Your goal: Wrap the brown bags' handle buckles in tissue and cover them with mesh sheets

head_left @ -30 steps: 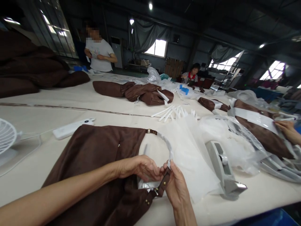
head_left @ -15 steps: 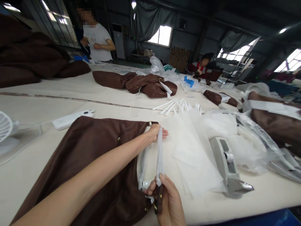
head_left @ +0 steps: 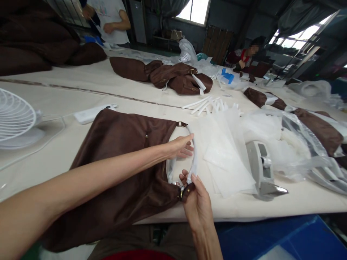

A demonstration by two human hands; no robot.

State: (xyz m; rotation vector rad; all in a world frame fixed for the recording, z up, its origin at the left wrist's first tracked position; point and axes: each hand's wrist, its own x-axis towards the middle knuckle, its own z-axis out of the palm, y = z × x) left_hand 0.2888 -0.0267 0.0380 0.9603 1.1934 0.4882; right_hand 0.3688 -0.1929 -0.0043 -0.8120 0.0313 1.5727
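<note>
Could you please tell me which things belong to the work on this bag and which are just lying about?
Apparently part of the job:
brown bag
its strap, in the right hand
perhaps the white sheets

Probably just lying about:
white fan
white device

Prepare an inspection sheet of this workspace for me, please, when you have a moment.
Surface: pale table, crowded at right.
Things in hand: brown bag; strap partly wrapped in white.
Clutter: sheets, sticks, tape dispenser, fan.
Hands: right hand grips the strap's near end; left hand open beside its middle, contact unclear.
Cables: white cord by the fan.
Surroundings: person in white and person in red beyond the table; window.
</note>
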